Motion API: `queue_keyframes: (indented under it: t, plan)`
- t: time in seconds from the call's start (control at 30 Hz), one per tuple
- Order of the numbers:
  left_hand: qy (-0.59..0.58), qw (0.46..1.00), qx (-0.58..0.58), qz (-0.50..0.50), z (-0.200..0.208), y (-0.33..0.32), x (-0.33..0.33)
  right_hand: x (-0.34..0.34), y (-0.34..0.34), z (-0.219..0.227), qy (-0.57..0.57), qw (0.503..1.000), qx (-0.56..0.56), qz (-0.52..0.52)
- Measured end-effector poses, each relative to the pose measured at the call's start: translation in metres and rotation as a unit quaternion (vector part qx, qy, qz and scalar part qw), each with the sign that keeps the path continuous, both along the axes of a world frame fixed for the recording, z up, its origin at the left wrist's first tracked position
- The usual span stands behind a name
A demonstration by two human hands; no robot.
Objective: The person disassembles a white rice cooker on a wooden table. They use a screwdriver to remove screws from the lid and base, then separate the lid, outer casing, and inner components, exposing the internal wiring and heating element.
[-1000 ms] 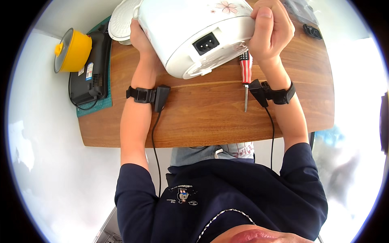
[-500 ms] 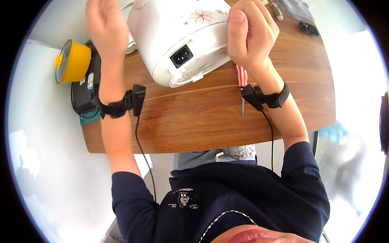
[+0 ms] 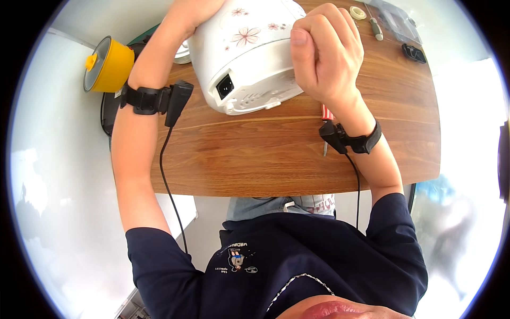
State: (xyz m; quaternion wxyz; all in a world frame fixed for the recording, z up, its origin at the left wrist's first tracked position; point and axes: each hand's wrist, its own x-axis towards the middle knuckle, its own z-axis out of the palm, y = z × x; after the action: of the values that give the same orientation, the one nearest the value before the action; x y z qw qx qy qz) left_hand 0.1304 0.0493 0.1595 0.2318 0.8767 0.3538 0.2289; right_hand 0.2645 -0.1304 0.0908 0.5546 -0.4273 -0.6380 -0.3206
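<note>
A white rice cooker [image 3: 249, 58] with pink flower prints lies tipped over at the far middle of the wooden table. Its vented base and black power socket [image 3: 225, 86] face toward me. My left hand [image 3: 199, 10] rests against its far left side, its fingers cut off by the picture's upper edge. At the cooker's right side is my right hand [image 3: 329, 56], fingers curled and thumb pressed alongside; whatever lies inside the grip is hidden. Beneath the right wrist lies a screwdriver [image 3: 327, 112] with a red-and-white striped handle, partly covered by the wrist strap's black device.
A yellow pot [image 3: 114, 66] sits at the far left, over a black case [image 3: 108, 112]. Toward the far right are a tape roll [image 3: 357, 13], another screwdriver [image 3: 376, 29], a clear plastic box [image 3: 396, 24] and a small black object [image 3: 413, 53]. Black cables hang from both wrist straps.
My left hand has swung from beside the cooker to its far left side. The cooker has turned slightly, its socket shifting left and down. The right hand keeps its closed pose.
</note>
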Motion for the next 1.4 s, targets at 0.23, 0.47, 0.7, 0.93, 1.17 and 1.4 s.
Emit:
queue_keyframes:
  t: [0.23,0.47,0.7,0.93,1.17,1.4]
  plan:
    - [-0.075,0.996,0.003,0.052,-0.044,0.025,-0.022,0.004,0.004,-0.004,-0.005,0.999,0.016,-0.028]
    - [-0.049,0.987,0.151,-0.024,-0.022,0.004,-0.026,-0.01,-0.001,0.0,0.01,0.999,-0.022,-0.029]
    - [0.018,0.998,0.057,0.019,0.006,-0.029,-0.004,-0.038,0.005,0.012,-0.027,0.997,-0.023,-0.068]
    - [-0.001,0.992,0.129,0.001,-0.01,-0.009,-0.005,-0.047,0.004,0.022,-0.035,0.994,-0.06,-0.087]
    - [-0.004,0.996,0.09,0.004,-0.007,-0.012,-0.004,-0.042,0.009,0.019,-0.041,0.996,-0.052,-0.06]
    - [0.014,0.993,0.118,-0.015,-0.011,-0.002,0.002,-0.046,0.002,0.024,-0.002,0.991,-0.121,-0.065]
